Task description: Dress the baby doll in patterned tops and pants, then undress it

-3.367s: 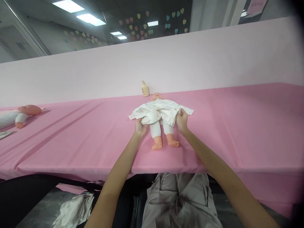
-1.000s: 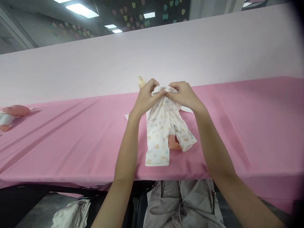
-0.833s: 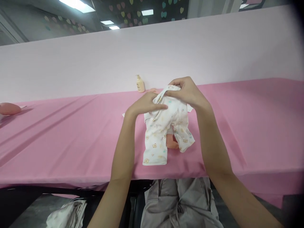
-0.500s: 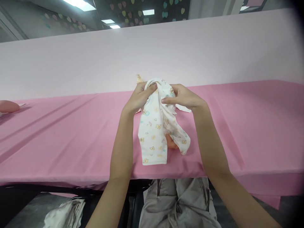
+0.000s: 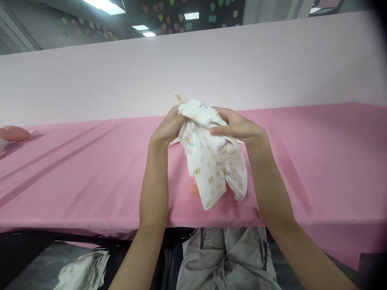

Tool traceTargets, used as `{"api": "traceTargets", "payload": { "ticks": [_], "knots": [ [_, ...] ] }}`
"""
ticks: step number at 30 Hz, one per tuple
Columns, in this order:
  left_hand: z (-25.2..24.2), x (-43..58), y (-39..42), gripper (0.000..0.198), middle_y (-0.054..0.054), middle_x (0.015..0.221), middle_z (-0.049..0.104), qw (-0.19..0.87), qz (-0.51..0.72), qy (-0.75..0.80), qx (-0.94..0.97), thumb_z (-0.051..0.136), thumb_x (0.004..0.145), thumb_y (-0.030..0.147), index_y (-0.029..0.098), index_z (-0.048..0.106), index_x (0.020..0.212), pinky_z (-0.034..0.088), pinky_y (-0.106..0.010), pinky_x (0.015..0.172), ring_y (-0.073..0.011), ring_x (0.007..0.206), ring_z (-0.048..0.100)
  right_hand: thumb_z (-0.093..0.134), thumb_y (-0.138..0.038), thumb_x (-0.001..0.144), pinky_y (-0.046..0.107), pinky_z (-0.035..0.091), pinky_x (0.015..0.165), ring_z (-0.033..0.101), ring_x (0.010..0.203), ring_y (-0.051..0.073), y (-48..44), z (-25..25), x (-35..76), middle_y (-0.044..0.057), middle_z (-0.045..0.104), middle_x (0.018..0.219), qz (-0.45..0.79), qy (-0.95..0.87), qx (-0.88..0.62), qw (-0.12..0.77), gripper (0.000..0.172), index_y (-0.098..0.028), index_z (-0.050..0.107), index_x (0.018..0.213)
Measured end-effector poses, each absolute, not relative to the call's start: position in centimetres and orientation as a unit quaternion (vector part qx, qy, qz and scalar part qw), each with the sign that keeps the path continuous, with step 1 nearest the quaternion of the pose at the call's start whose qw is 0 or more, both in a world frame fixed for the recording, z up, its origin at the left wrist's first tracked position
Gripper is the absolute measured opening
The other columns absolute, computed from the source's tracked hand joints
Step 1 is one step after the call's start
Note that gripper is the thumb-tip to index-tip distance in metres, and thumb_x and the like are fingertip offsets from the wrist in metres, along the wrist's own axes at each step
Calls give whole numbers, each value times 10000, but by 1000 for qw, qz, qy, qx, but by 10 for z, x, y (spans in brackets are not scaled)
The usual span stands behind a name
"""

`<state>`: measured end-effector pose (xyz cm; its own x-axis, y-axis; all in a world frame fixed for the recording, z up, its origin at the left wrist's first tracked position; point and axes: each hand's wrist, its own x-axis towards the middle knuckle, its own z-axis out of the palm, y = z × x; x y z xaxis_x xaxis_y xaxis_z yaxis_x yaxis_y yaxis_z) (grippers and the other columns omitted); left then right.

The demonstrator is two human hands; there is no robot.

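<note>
I saw both hands gripping cloth at the centre of the frame. Left hand [image 5: 169, 125]: closed on the upper edge, fingertips lost in folds. Right hand [image 5: 236, 125]: thumb across the front, other fingers partly hidden behind. Between them I noted white cloth trousers with a small tan print [image 5: 205, 147], bunched at the top, legs hanging toward lower centre. A peach plastic doll's foot [image 5: 194, 188] showed just left of the hanging cloth. Above the left hand, the top of a pale-yellow pump bottle [image 5: 179, 99]. Pink cloth-covered table [image 5: 90, 181] beneath. At the left edge I logged a second peach-headed doll [image 5: 13, 133]; lower left, crumpled white cloth [image 5: 86, 270].
</note>
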<state>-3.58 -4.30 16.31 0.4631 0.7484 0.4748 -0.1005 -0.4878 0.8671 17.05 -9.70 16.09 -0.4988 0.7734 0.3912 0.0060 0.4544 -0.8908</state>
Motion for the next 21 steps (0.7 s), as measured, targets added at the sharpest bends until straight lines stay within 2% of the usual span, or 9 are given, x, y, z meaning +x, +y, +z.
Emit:
{"api": "traceTargets", "payload": {
  "ticks": [3, 6, 9, 11, 16, 19, 21],
  "knots": [
    [159, -33, -38, 311, -77, 870, 702, 441, 483, 219, 724, 634, 803, 456, 153, 655, 872, 554, -340, 750, -264, 973, 651, 824, -346, 617, 293, 540, 625, 642, 709, 193, -96, 159, 169, 12, 643, 732, 479, -744, -268, 381, 390, -163, 634, 904],
    [158, -37, -37, 406, -81, 909, 706, 462, 420, 229, 747, 672, 749, 507, 155, 656, 949, 551, -333, 754, -272, 984, 652, 806, -291, 636, 309, 546, 655, 657, 764, 217, -89, 158, 165, 36, 664, 758, 499, -688, -270, 453, 326, -152, 642, 882],
    [156, -42, -36, 570, -91, 965, 706, 485, 286, 241, 791, 809, 592, 442, 153, 640, 1052, 548, -356, 797, -299, 999, 653, 771, -240, 667, 314, 544, 690, 660, 780, 213, -82, 158, 163, 47, 664, 760, 513, -620, -265, 531, 241, -144, 640, 845],
    [154, -42, -34, 620, -103, 994, 702, 484, 261, 248, 798, 837, 553, 405, 151, 630, 1078, 541, -381, 824, -309, 997, 656, 755, -227, 683, 311, 544, 687, 659, 768, 208, -82, 157, 162, 43, 655, 742, 526, -597, -257, 549, 201, -145, 637, 825],
    [148, -27, -29, 458, -98, 972, 690, 488, 427, 222, 728, 689, 733, 506, 159, 615, 1021, 523, -392, 861, -290, 1027, 644, 757, -287, 700, 321, 550, 665, 656, 749, 212, -95, 155, 159, 19, 637, 715, 558, -585, -208, 551, 295, -176, 621, 937],
    [149, -18, -31, 374, -62, 922, 677, 482, 503, 205, 687, 621, 800, 515, 190, 590, 982, 513, -375, 864, -268, 1057, 622, 790, -256, 666, 281, 532, 592, 619, 618, 163, -100, 155, 158, -24, 591, 631, 569, -615, -185, 513, 359, -183, 594, 958],
    [151, -16, -33, 327, -44, 867, 659, 481, 523, 222, 668, 589, 830, 510, 199, 574, 932, 511, -370, 848, -256, 1032, 621, 799, -225, 652, 237, 489, 505, 552, 499, 117, -98, 154, 159, -46, 546, 562, 574, -649, -187, 463, 332, -165, 588, 901]
  ]
}}
